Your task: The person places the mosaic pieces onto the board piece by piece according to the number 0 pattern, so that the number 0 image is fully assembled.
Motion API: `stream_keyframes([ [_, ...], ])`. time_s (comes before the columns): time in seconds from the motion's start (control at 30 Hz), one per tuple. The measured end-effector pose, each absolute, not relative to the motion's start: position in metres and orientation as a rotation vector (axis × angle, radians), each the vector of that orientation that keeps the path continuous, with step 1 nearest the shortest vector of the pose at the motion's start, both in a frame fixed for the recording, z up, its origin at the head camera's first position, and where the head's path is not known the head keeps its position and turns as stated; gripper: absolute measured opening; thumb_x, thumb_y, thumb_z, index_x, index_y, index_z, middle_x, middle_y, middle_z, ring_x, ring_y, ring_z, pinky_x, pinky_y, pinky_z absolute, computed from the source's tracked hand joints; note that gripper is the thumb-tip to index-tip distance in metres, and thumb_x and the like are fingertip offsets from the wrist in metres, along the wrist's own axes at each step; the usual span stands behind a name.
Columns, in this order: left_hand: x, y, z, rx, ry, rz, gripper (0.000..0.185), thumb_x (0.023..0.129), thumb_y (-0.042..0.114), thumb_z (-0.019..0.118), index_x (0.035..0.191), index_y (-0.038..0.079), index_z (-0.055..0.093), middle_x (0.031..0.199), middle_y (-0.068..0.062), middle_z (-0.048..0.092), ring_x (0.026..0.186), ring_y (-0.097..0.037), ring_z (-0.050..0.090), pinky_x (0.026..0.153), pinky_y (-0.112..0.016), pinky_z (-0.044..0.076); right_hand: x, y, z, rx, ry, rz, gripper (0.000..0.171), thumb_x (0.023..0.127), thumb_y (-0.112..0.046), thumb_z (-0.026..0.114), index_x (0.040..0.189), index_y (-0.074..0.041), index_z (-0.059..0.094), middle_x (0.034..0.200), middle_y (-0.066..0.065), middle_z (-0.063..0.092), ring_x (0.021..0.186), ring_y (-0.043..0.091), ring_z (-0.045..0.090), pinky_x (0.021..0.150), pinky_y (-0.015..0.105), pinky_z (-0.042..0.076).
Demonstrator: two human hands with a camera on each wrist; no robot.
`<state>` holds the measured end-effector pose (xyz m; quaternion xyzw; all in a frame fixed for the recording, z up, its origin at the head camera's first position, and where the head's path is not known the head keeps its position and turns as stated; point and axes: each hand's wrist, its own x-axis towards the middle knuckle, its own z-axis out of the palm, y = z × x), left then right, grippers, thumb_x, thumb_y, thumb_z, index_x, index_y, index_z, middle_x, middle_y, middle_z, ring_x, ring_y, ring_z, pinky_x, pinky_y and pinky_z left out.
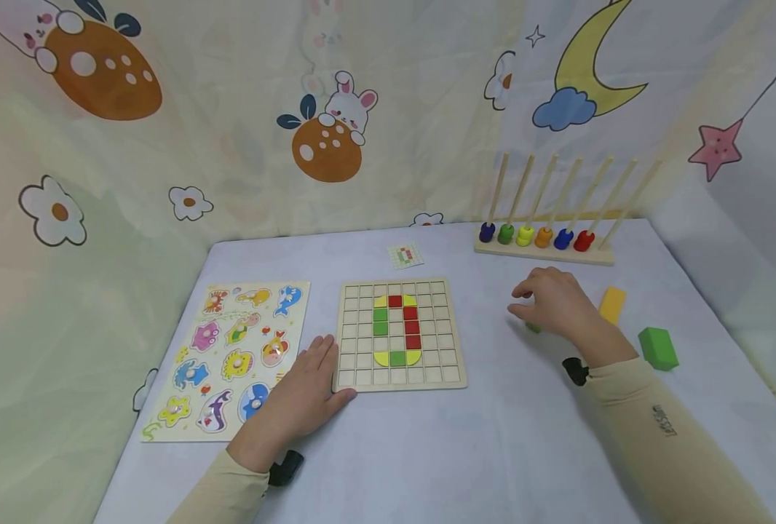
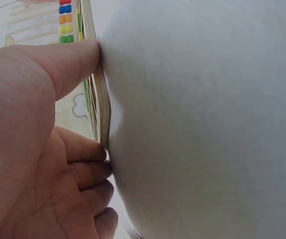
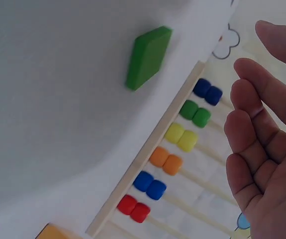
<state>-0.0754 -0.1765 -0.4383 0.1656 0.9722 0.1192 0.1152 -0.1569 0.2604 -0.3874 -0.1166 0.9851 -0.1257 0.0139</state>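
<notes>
A wooden grid board [image 1: 450, 371] lies mid-table, with red and green squares and yellow rounded corners forming a ring on it. My left hand [image 1: 306, 389] rests at the board's lower left corner, thumb along the near edge and fingers by the left side. The left wrist view shows the thumb touching the board's edge [image 2: 102, 99]. My right hand [image 1: 552, 306] hovers over a small green block [image 1: 533, 328], its fingers slightly bent and holding nothing. In the right wrist view that green block [image 3: 150, 57] sits on the table, apart from the fingers.
An animal peg puzzle [image 1: 188, 429] lies left of the board. Behind the board is a small pattern card [image 1: 405, 255]. A bead rack [image 1: 545, 252] with upright rods stands at the back right. A yellow block [image 1: 613, 305] and a larger green block [image 1: 658, 348] lie right of my right hand.
</notes>
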Motion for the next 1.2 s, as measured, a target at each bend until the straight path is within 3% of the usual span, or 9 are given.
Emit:
stream_keyframes([
  [0.67, -0.073, -0.177, -0.433, 0.475, 2.846, 0.366, 0.095, 0.098, 0.052, 0.069, 0.164, 0.0, 0.027, 0.175, -0.016, 0.019, 0.165, -0.034, 0.014, 0.134, -0.052, 0.019, -0.147, 0.292, -0.405, -0.261, 2.947, -0.223, 0.031, 0.085, -0.034, 0.085, 0.1, -0.007, 0.083, 0.097, 0.009, 0.077, 0.093, 0.031, 0.067, 0.08, 0.053, 0.053],
  [1.2, -0.075, -0.177, -0.438, 0.492, 2.84, 0.363, 0.095, 0.098, 0.053, 0.068, 0.164, -0.001, 0.025, 0.176, -0.015, 0.018, 0.165, -0.034, 0.013, 0.134, -0.052, 0.019, -0.144, 0.281, -0.404, -0.286, 2.979, -0.271, 0.027, 0.085, -0.027, 0.084, 0.102, -0.007, 0.082, 0.091, 0.005, 0.071, 0.088, 0.026, 0.062, 0.081, 0.048, 0.052],
])
